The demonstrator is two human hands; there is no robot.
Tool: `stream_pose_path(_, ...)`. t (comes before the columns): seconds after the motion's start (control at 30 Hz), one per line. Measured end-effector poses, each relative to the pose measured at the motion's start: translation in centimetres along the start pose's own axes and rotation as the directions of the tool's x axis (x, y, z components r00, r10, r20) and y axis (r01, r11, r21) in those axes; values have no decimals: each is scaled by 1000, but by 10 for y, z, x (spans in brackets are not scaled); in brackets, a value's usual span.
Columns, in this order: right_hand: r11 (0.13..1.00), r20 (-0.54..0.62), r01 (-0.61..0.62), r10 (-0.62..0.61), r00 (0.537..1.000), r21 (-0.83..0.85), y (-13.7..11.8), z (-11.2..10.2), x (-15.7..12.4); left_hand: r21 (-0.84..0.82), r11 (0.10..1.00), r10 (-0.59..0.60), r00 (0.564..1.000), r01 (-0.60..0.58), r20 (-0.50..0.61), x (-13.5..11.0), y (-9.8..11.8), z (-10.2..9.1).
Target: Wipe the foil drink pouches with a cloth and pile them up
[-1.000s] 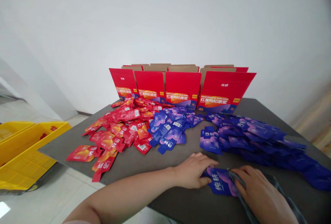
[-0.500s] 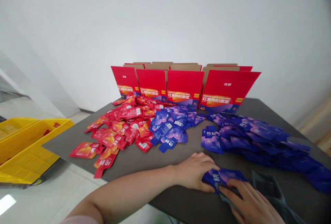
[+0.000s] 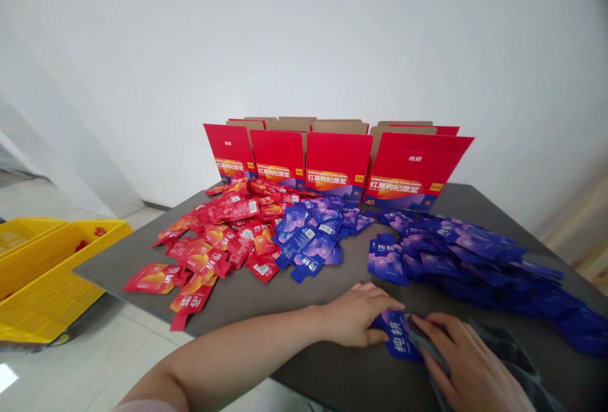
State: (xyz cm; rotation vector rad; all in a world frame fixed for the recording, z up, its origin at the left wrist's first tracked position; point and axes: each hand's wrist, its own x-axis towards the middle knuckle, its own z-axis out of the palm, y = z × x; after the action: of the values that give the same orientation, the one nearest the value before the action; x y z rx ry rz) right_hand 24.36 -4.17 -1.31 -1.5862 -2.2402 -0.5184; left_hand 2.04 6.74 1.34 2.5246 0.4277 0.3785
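At the table's near edge, my left hand (image 3: 356, 315) grips one end of a blue pouch (image 3: 399, 336) lying flat, thumb on the near side and fingers on the far side. My right hand (image 3: 468, 361) presses a dark grey-green cloth (image 3: 506, 352) against the pouch's right part and covers it. The cloth trails off to the right under the hand. Just beyond my hands lie a few overlapping blue pouches (image 3: 388, 260). A long heap of blue pouches (image 3: 475, 260) stretches along the right side.
Red pouches (image 3: 209, 250) and more blue pouches (image 3: 311, 241) lie in piles at the left and middle of the dark table (image 3: 266, 298). Open red cartons (image 3: 339, 158) stand in rows at the back, before a white wall. A yellow crate (image 3: 61, 279) stands left on the floor.
My right hand and the cloth have slid slightly right across the pouch, baring more of its white lettering. My left hand stays at the pouch's end. The view has shifted slightly.
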Motion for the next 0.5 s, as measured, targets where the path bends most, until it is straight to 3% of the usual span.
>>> stream_pose_path(0.1,997,27,69,-70,997,35,-23,0,16,1,1000,7,1000,-7,-3,0,-1,1)
stream_pose_path(0.17,999,31,45,-45,998,20,-22,4,15,-1,1000,-1,1000,1,-3,0,-1,1)
stream_pose_path(0.27,999,25,-34,35,999,-25,2,12,-2,-12,1000,-1,1000,1,-9,0,-1,2)
stream_pose_path(0.37,998,60,7,-2,998,-69,36,20,-25,-24,999,-33,999,33,-26,0,0,2)
stream_pose_path(0.5,991,122,40,-25,992,-124,59,26,-46,32,976,-212,974,216,-83,2,1,4)
